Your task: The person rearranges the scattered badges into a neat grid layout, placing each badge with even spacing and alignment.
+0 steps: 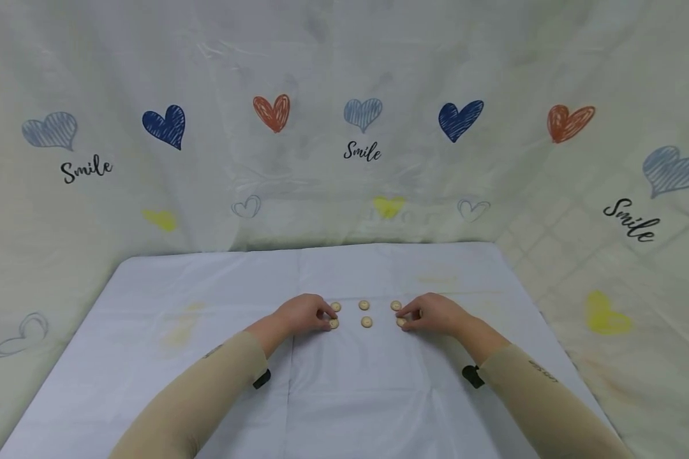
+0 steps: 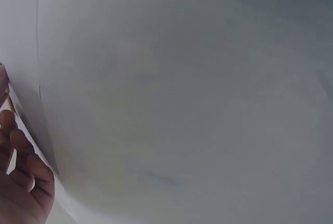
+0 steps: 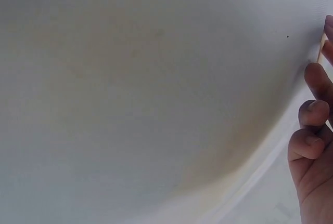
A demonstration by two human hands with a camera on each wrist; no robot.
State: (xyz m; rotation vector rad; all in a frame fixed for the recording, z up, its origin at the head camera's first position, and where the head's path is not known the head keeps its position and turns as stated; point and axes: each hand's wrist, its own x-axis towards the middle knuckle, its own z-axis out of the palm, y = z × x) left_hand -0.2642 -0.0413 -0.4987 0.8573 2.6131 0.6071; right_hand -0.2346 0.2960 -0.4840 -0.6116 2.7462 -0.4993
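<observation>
Small round wooden buttons lie on the white cloth in two rows of three. My left hand [image 1: 305, 313] pinches the near-row left button [image 1: 334, 324] between thumb and finger, close by the far-row left button [image 1: 336, 306]. On the other side my right hand [image 1: 433, 313] pinches the near-row right button [image 1: 400, 322], its fingertips right by the far-row right button [image 1: 396, 306]. Between the hands lie the middle buttons, one far [image 1: 364, 305] and one near [image 1: 367, 322]. In the right wrist view a thin button edge [image 3: 320, 50] shows between fingertips.
A white cloth [image 1: 356, 408] with creases and faint yellowish stains covers the table. Behind it and at both sides hang pale sheets [image 1: 316, 51] printed with hearts and the word Smile. A dark wrist strap piece [image 1: 473, 376] shows under the right sleeve.
</observation>
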